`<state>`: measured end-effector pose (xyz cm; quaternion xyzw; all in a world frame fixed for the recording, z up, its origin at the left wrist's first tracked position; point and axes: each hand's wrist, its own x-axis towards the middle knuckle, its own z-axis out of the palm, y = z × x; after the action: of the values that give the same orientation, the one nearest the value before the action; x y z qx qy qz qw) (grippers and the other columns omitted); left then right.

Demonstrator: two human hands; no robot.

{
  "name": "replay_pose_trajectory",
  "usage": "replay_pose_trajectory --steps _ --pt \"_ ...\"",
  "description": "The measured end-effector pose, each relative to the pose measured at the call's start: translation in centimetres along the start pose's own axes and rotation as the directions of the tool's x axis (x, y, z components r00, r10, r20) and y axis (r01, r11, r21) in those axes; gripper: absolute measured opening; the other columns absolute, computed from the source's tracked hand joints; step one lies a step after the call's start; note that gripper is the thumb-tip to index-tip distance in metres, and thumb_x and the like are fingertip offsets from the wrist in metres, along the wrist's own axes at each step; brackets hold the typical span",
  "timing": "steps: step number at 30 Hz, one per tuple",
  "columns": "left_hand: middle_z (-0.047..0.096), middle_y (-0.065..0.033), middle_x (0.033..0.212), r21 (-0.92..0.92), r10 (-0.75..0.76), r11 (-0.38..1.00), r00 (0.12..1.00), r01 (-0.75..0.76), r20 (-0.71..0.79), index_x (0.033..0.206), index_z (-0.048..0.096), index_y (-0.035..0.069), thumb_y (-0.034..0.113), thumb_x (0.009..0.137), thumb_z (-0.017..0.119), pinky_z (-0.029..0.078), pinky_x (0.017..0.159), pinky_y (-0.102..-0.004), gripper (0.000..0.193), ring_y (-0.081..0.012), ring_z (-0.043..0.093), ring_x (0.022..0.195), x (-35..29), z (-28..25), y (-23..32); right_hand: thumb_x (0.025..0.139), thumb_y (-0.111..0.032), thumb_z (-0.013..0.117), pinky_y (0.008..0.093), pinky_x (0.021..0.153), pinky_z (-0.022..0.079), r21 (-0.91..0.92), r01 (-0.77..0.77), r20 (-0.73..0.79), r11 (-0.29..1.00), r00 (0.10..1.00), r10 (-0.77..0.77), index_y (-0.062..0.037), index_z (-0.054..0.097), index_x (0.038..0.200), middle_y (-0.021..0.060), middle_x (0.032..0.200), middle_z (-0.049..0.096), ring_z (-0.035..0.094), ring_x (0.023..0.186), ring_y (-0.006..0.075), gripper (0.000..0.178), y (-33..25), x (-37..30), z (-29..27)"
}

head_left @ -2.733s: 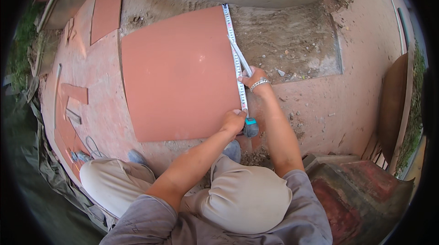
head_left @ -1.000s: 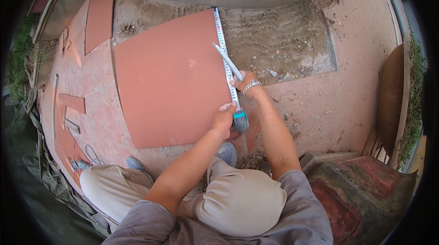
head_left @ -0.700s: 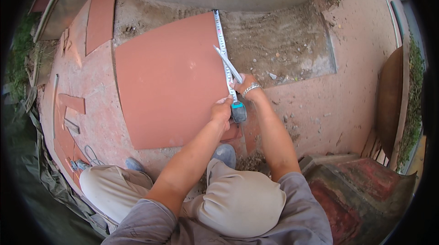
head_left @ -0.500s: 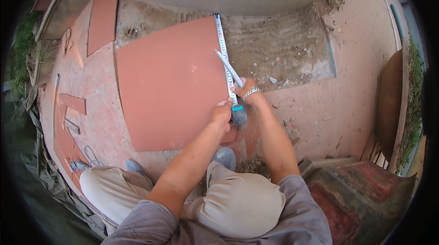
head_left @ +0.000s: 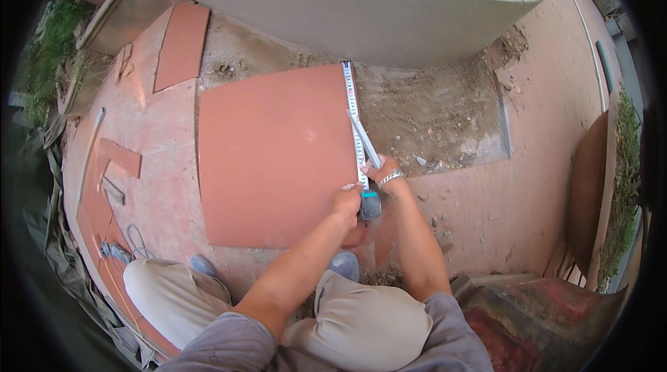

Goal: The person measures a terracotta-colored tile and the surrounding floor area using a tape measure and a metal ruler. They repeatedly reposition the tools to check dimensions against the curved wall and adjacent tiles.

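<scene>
A large red tile slab [head_left: 274,156] lies on the ground before me. Along its right edge runs the white blade of a tape measure [head_left: 353,108], its far end at the slab's far right corner by the wall. My left hand [head_left: 347,204] is closed on the tape measure, beside its dark grey and teal case [head_left: 371,207]; the case partly hides the grip. My right hand [head_left: 385,170], with a chain bracelet at the wrist, grips a slim silver-grey bar [head_left: 365,141]. The bar slants up-left, its narrow tip over the blade.
Past the slab rises a curved concrete planter wall [head_left: 361,14]. A shallow dirt bed [head_left: 431,118] with rubble adjoins the slab's right side. Another red slab [head_left: 182,45] lies far left, with offcuts [head_left: 121,156] nearer. A worn dark red and black object [head_left: 549,316] stands lower right.
The view has tilted upward, so more of the planter wall shows and the slab and hands sit lower. Both hands keep their holds; the bar still slants over the blade.
</scene>
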<state>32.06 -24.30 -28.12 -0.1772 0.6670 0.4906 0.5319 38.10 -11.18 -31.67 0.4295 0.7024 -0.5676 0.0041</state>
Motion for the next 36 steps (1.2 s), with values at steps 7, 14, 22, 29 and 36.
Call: replay_pose_trajectory --steps 7,14,22,29,36 --pt "0.067 -0.005 0.089 0.057 0.204 0.976 0.976 -0.208 0.07 0.104 0.063 0.004 0.025 0.103 0.053 0.048 0.076 -0.0287 0.023 -0.0131 0.061 0.081 -3.1 -2.3 0.7 0.087 -0.029 0.076 0.0331 0.063 0.049 0.22 0.043 -0.05 0.974 0.998 -0.033 -0.0032 0.066 0.088 0.0046 0.073 0.065 0.057 0.065 0.0139 0.028 -2.3 -3.2 -0.1" --pt "0.067 -0.0064 0.09 0.009 -0.024 1.0 0.959 0.022 0.282 0.107 0.06 0.005 0.028 0.104 0.053 0.054 0.075 -0.0316 0.025 -0.0149 0.066 0.084 -8.0 -6.0 -6.7 0.09 -0.038 0.071 0.0316 0.058 0.047 0.192 0.021 -0.257 0.981 0.966 0.03 -0.0022 0.068 0.093 0.0009 0.072 0.063 0.057 0.063 0.0112 0.036 -0.8 -5.8 -3.7" --pt "0.067 -0.0066 0.096 -0.034 -0.129 0.987 0.897 0.158 0.423 0.109 0.06 0.005 0.03 0.105 0.052 0.053 0.078 -0.0307 0.027 -0.0148 0.065 0.086 -9.6 -4.1 -13.9 0.088 -0.04 0.076 0.0249 0.056 0.047 0.214 -0.068 -0.239 0.975 0.964 0.119 -0.004 0.068 0.101 -0.0001 0.076 0.064 0.056 0.062 0.0082 0.039 -1.1 -7.5 -5.3" --pt "0.067 -0.0038 0.09 0.022 -0.05 0.999 0.932 0.045 0.358 0.102 0.063 0.004 0.029 0.104 0.053 0.05 0.076 -0.0279 0.027 -0.0118 0.061 0.082 -8.7 -5.0 -15.0 0.082 -0.027 0.08 0.0287 0.067 0.052 0.045 -0.006 -0.257 0.999 0.966 0.017 -0.0009 0.07 0.097 0.0039 0.083 0.07 0.063 0.073 0.0115 0.032 -0.3 -6.3 0.1" --pt "0.066 -0.0025 0.089 0.036 0.002 0.999 0.973 -0.01 0.232 0.103 0.064 0.004 0.026 0.105 0.051 0.049 0.075 -0.0277 0.026 -0.0105 0.059 0.079 -9.2 -4.4 -14.9 0.077 -0.04 0.08 0.0405 0.076 0.054 -0.286 0.027 -0.162 0.958 0.984 -0.076 -0.0024 0.068 0.105 0.0174 0.094 0.072 0.07 0.085 0.0311 0.049 -3.1 -7.0 1.4"
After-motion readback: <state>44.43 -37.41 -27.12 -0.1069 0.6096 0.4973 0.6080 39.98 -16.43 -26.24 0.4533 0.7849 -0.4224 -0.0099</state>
